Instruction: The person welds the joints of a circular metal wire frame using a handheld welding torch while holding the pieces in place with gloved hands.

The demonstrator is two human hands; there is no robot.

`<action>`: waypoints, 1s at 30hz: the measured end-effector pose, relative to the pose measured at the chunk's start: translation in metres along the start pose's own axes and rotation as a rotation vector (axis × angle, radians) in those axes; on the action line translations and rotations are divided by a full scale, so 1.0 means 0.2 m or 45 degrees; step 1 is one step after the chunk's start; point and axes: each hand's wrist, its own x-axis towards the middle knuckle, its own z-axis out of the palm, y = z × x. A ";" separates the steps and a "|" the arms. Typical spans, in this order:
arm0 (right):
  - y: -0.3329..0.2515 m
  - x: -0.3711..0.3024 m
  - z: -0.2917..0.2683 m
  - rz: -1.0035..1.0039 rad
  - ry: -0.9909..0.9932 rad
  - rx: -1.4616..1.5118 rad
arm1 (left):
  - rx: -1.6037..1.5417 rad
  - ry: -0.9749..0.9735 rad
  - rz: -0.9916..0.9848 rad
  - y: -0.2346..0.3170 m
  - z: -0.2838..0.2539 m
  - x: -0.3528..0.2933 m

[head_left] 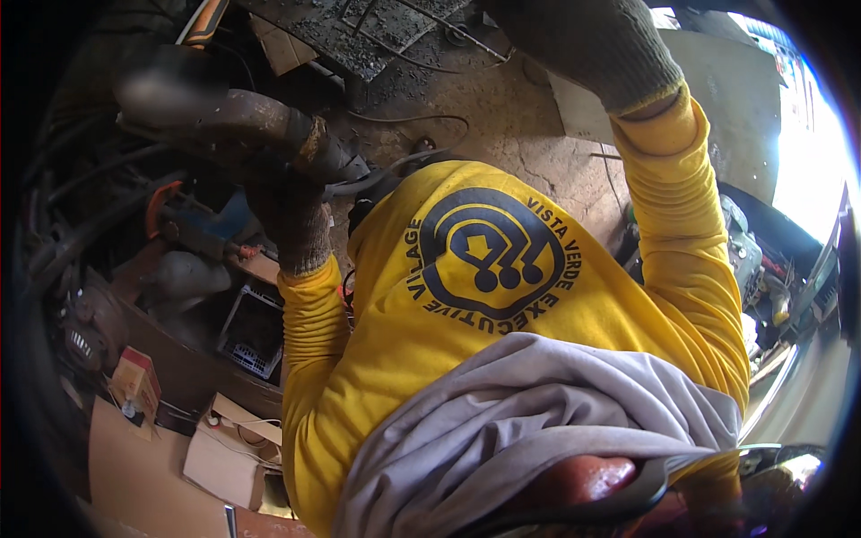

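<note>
My left hand (291, 220), in a dark, worn knit glove, is closed around an angle grinder (256, 125). The grinder's body is dirty brown and dark, and its far-left end is a blur. A cord (395, 170) trails off its right end. At the top right, my right hand (596, 49) wears a grey knit glove with a yellow hem. Its fingers run past the upper edge, so what they touch is hidden. Between the hands, farther off, a thin metal rod frame (430, 22) lies over a dark, grimy slab (359, 45).
An orange-handled tool (206, 22) lies at the upper left. Below my left wrist are a dark plastic crate (231, 327), an open cardboard box (220, 462) and a red-brown machine (94, 327). A grey panel (726, 108) leans at the right, near cluttered machinery (740, 247).
</note>
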 end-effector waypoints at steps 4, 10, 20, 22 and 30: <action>-0.06 0.10 -0.05 0.011 -0.158 -0.278 | 1.505 0.490 0.695 -0.09 0.00 -0.08; -0.02 0.07 -0.06 -0.213 0.020 -0.189 | 1.903 0.358 0.673 -0.11 -0.03 -0.14; -0.12 0.03 -0.18 0.476 -0.366 -0.257 | 2.479 -0.159 0.487 -0.05 -0.05 0.20; -0.12 -0.02 -0.27 0.473 -0.265 -0.184 | 2.071 -0.156 0.243 -0.11 -0.03 0.28; -0.19 -0.17 -0.30 0.936 -0.368 -0.070 | 2.777 -0.820 0.572 -0.26 0.16 0.56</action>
